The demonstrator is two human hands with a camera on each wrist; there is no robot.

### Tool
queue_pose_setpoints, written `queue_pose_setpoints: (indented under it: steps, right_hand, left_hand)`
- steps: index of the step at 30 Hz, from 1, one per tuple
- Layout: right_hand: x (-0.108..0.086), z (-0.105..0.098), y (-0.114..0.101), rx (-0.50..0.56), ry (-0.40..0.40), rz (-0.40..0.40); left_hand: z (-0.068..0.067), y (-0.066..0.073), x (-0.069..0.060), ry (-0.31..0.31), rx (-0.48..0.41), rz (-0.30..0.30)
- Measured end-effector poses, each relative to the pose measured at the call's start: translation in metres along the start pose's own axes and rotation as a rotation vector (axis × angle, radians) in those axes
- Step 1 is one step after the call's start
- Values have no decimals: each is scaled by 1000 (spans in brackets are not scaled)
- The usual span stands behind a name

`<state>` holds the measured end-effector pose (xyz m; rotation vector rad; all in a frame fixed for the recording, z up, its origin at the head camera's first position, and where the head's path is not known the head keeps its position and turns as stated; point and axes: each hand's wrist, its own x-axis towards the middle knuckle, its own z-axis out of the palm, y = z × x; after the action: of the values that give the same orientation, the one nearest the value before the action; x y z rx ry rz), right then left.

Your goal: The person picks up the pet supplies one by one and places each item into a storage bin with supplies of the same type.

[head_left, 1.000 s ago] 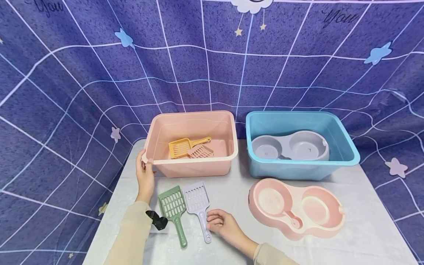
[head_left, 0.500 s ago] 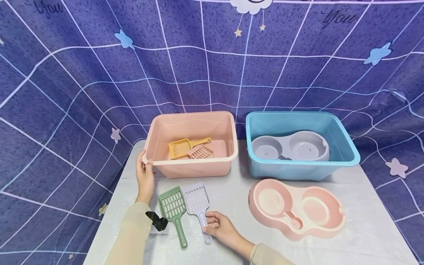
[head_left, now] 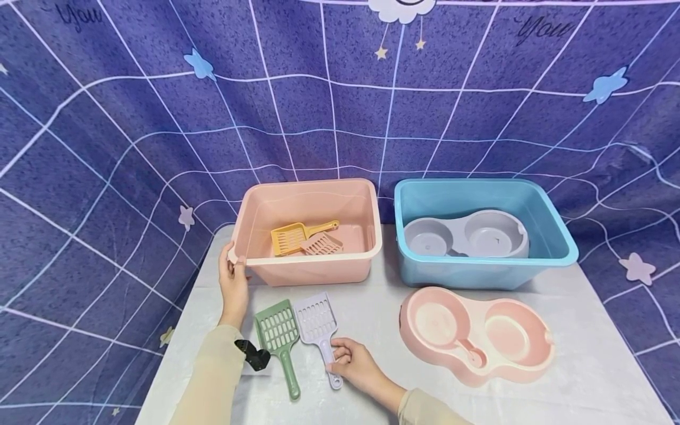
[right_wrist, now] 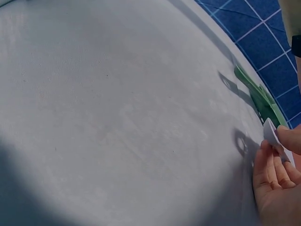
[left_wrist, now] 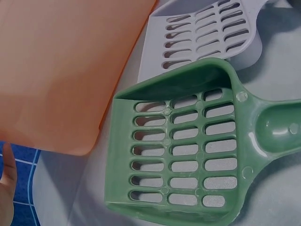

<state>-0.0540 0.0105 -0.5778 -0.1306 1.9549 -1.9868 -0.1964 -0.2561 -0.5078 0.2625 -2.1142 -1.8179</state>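
the right hand point(head_left: 357, 369) has its thumb and fingers narrowed on the handle of the lilac scoop point(head_left: 319, 337), pinching it from the right side; the scoop lies on the pale table point(head_left: 372, 313) to the left of that hand, its slotted head pointing far and its holed handle end pointing near. in the right wrist view the handle sits between thumb and fingers, and its shadow falls on the table. the left hand point(head_left: 234, 289) is farther off to the left, gripping the near left corner of the pink tub point(head_left: 313, 273) with thumb in front and fingers along the left side. just left of the lilac scoop is the green scoop point(head_left: 280, 350), also head far and handle near, lying between it and the left forearm; whether the two heads touch i cannot tell. the near wall of the pink tub stands just beyond both heads. inside that tub lie a yellow scoop point(head_left: 305, 230) and a small pink scoop point(head_left: 321, 243), the pink one partly over the yellow one and cut off by the near rim. to the right stands the blue tub point(head_left: 467, 274), with a grey double bowl point(head_left: 458, 228) in it, and nearer, in front of it, a pink double bowl point(head_left: 476, 330) rests on the table, well apart from the right hand.
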Motion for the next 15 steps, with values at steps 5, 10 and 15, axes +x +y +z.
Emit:
queue_pose_setpoints:
  steps: [5,10,15]
  right_hand:
    - [0,-1,0,31,-2,-9]
    - [0,-1,0,124,-10,20]
    - [-2,-1,-2,124,7,17]
  left_hand:
    - [1,-2,0,2,10,3]
    - [1,-2,1,7,2,0]
    - [1,0,1,6,-6,9]
